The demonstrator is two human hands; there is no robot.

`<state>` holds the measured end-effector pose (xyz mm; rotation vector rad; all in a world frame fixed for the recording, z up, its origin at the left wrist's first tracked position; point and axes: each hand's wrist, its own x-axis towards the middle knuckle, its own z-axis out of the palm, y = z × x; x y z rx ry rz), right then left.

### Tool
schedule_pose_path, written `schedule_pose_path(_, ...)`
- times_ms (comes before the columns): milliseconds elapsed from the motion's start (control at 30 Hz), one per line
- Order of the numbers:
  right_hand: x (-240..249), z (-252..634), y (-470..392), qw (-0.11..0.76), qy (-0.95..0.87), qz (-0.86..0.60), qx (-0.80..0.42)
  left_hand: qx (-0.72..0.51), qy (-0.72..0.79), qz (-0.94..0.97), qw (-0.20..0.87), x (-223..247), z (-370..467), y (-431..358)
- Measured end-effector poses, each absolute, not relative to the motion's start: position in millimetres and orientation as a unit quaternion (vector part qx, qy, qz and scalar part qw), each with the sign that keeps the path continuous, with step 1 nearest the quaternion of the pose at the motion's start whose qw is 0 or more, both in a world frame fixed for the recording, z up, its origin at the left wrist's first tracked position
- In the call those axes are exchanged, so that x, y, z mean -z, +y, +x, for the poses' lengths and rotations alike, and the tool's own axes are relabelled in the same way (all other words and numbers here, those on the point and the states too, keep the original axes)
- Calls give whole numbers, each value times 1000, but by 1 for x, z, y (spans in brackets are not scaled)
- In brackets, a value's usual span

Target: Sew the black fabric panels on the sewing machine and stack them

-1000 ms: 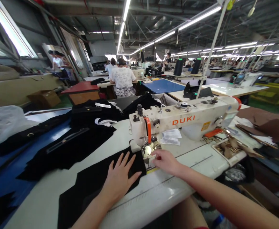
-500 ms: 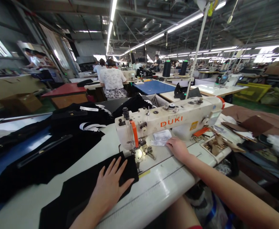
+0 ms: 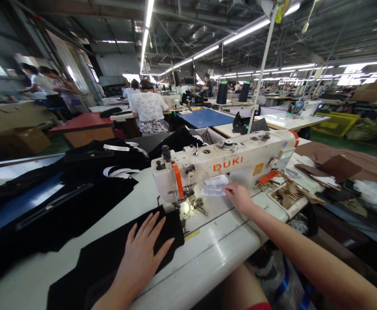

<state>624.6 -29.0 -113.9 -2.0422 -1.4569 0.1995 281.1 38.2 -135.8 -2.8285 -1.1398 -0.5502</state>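
My left hand [image 3: 143, 249] lies flat, fingers spread, on a black fabric piece [image 3: 91, 262] that reaches to just left of the sewing machine's needle area. Under the arm of the white sewing machine [image 3: 201, 167], marked DUKI in orange, lie several thin white printed labels [image 3: 213, 186]. My right hand [image 3: 239, 198] is at their right edge, with thumb and forefinger pinched on a label. The fingertips hide the exact spot of contact. A metal presser foot and guide [image 3: 196, 204] sit between my two hands.
More black pieces with white strips [image 3: 78, 185] are heaped at the left. A small tray [image 3: 287, 198] with metal fittings and brown scraps is at the right, near brown material [image 3: 346, 165]. A thread stand pole [image 3: 262, 64] rises behind the machine. Other people [image 3: 148, 105] work farther back.
My right fingers have drawn together at the label edge. My left hand stays flat on the black fabric. The whole view has shifted slightly.
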Motion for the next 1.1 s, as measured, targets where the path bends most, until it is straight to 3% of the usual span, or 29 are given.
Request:
schedule_pose_path(167, 102, 609, -36, 343, -554, -742, -156, 257, -311, -914, 39, 121, 286, 18)
schedule_pose_path(333, 93, 559, -51, 365, -571, -604, -421, 276, -190, -940, 55, 102, 313, -9)
schedule_pose_path(467, 93, 523, -51, 373, -545, -516, -545, 291, -190, -937, -29, 101, 324, -9)
schedule_pose_path(700, 98, 509, -48, 421, -530, -491, -548, 273, -356, -871, -200, 96, 305, 1)
schedule_pose_path(1100, 118, 490, -30, 460, -486, -523, -528, 181, -477, -796, -324, 79, 302, 6)
